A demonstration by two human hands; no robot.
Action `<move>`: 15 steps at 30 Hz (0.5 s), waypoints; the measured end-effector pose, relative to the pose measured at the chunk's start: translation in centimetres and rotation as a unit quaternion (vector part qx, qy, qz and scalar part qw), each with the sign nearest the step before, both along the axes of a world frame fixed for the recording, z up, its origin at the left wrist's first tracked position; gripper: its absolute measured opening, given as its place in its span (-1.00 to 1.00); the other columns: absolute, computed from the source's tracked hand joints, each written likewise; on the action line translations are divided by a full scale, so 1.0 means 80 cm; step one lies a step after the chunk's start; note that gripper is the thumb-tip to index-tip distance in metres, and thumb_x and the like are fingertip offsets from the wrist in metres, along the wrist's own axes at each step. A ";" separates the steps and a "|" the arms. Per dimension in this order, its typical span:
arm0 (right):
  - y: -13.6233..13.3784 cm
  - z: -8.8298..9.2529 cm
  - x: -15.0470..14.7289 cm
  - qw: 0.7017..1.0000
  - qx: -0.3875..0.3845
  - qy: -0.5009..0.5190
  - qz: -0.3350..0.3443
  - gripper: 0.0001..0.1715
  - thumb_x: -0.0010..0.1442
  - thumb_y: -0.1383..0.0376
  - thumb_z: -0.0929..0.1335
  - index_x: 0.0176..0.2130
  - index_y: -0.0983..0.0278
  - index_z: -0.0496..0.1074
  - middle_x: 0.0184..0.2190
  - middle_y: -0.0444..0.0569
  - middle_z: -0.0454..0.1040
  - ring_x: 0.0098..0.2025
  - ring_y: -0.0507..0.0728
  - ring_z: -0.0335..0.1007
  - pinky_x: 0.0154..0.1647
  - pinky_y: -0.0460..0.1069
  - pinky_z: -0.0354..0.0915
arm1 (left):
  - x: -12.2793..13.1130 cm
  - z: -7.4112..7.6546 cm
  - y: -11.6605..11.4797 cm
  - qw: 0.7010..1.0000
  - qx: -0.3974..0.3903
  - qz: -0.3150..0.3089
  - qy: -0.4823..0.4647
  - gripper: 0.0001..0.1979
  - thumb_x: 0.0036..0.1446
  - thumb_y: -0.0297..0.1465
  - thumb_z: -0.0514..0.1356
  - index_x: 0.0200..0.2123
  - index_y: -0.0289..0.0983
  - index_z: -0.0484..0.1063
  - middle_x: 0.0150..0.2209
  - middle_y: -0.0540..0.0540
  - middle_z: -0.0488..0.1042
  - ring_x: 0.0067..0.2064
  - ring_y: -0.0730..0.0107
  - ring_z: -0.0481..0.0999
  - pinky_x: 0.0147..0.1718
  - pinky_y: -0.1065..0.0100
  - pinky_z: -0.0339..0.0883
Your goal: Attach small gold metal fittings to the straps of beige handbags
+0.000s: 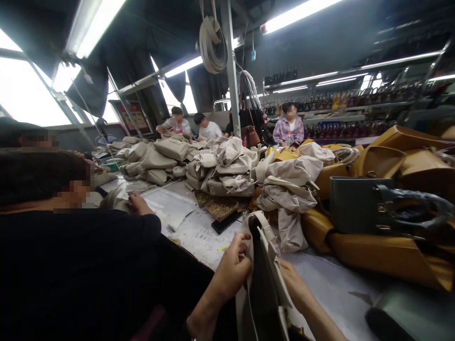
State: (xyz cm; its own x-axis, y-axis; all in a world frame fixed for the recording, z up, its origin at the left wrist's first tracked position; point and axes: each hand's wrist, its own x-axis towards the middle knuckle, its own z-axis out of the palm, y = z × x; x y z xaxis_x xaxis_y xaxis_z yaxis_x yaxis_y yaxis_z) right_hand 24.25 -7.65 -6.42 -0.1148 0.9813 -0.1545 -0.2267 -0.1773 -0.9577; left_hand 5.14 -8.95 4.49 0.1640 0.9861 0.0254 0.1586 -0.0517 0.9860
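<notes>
An unfinished-looking beige handbag [265, 265] stands tilted at the table's near edge, its dark inside facing up towards me. My left hand [235, 265] is closed at its left upper edge, fingers curled against the panel. Along the outer right side lies my right hand [289, 279]; the bag hides most of its fingers. A beige strap with a buckle [265, 225] loops over the far end of the bag. Just beyond are a box of small brass-coloured metal pieces [222, 208] and a flat black object [226, 221].
Piled beige bags [231, 175] cover the table's far side. Mustard bags [391, 251] and a dark green handbag [359, 203] lie to the right. A co-worker in black [88, 265] sits close on my left. A metal post [232, 71] rises behind the piles.
</notes>
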 end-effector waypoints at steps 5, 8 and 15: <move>-0.015 0.016 0.042 0.974 0.153 -0.124 -0.114 0.03 0.16 -0.41 0.27 0.27 0.23 0.38 0.26 0.21 0.41 0.27 0.39 0.37 0.21 0.23 0.38 | 0.005 -0.043 0.018 0.979 -0.064 0.122 -0.149 -0.52 -0.07 -0.44 0.21 -0.01 -0.23 0.27 -0.47 0.15 0.37 -0.57 0.56 0.31 -0.57 0.52 0.18; -0.031 0.048 0.046 0.923 0.288 -0.243 -0.073 0.20 0.12 -0.41 0.33 0.44 0.21 0.10 0.39 0.25 0.22 0.35 0.46 0.25 0.22 0.27 0.37 | 0.013 -0.049 0.024 0.973 -0.050 0.150 -0.169 -0.55 -0.06 -0.44 0.22 -0.04 -0.24 0.29 -0.48 0.13 0.39 -0.50 0.53 0.37 -0.47 0.50 0.26; 0.021 0.071 0.051 0.869 0.274 -0.359 -0.205 -0.37 0.33 -0.05 0.31 0.25 0.19 0.36 -0.03 0.07 0.59 -0.06 0.28 0.59 -0.04 0.11 0.51 | -0.007 -0.052 0.050 0.956 -0.081 0.144 -0.241 -0.49 -0.11 -0.39 0.26 -0.01 -0.23 0.29 -0.42 0.08 0.44 -0.48 0.45 0.46 -0.43 0.42 0.32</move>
State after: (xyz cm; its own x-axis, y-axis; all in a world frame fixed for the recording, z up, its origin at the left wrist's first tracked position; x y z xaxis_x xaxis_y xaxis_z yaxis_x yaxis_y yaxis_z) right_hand 28.33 -5.93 -0.77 0.1951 0.8657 0.4610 0.5263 0.3042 -0.7940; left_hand 4.59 -4.94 0.32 -0.1073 0.9861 -0.1267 -0.3324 0.0845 0.9393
